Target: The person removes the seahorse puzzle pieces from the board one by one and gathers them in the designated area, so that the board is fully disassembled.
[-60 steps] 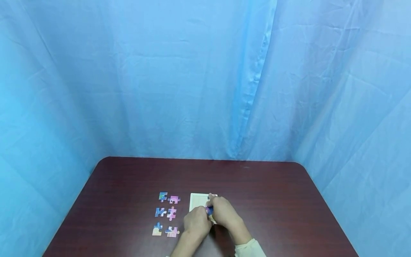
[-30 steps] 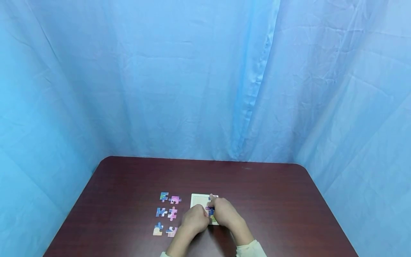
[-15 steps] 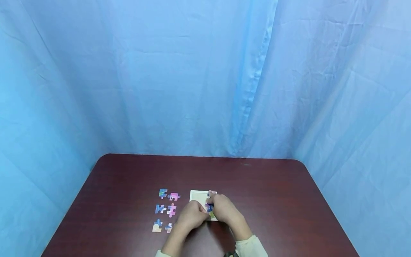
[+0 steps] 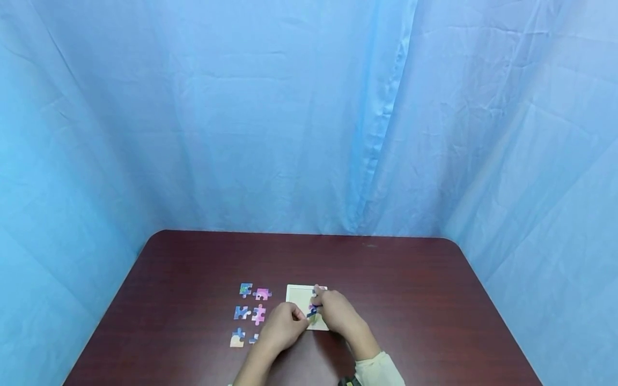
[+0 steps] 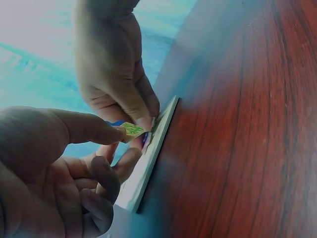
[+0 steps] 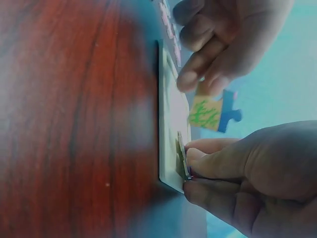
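Note:
My left hand [image 4: 284, 326] pinches a jigsaw puzzle piece [image 6: 207, 113] between thumb and fingers; it is yellow with green marks and has a blue knobbed side. That piece is tilted, over the near part of a pale puzzle tray [image 4: 298, 295]. On the tray's right side, my right hand [image 4: 336, 312] pinches another puzzle piece [image 6: 183, 156], seen edge-on and raised at a slant in the right wrist view. Pink and blue bits show by the right fingers in the head view. The fingers hide much of this piece.
Left of the tray, several loose puzzle pieces lie in two columns, among them a blue-green one [image 4: 245, 289], a pink one [image 4: 258, 314] and a cream-and-blue one [image 4: 237, 338]. My left forearm partly covers the lowest one. Blue curtains [image 4: 289, 118] surround the dark red table [image 4: 410, 300].
My left hand has drawn left and slightly away from the right hand, with the yellow-green piece in its fingers. The left forearm covers more of the lowest loose piece. The right hand stays nearly in place.

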Demonstrator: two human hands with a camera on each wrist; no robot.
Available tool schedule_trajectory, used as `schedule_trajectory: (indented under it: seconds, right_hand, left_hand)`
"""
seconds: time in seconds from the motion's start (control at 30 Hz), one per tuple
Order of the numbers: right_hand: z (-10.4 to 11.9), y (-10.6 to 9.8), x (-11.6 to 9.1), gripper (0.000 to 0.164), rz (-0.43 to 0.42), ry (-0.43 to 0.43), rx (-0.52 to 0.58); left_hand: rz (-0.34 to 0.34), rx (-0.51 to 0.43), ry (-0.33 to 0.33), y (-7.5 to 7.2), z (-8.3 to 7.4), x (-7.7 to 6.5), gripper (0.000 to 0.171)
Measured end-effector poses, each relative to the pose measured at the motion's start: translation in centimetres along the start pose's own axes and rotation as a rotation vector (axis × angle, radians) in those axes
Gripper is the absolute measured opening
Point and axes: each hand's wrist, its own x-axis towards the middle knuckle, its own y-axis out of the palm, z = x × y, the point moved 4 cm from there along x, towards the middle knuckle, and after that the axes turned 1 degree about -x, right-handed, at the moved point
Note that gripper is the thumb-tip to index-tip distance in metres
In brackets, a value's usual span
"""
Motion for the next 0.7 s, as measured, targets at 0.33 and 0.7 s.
schedule_trajectory:
  seconds: [0.33,0.7]
  right_hand:
    - [-0.5,0.5,0.4,0.028,-0.014,0.086,-0.037]
    - [-0.4,1.1,0.3,0.017,-0.005,0.112,-0.026]
  left_hand:
    - [0.003,-0.012,-0.008,-1.4,0.5,-1.6,0.007]
    - [-0.014,-0.005,-0.054,-2.5,1.9,-3.3,0.015]
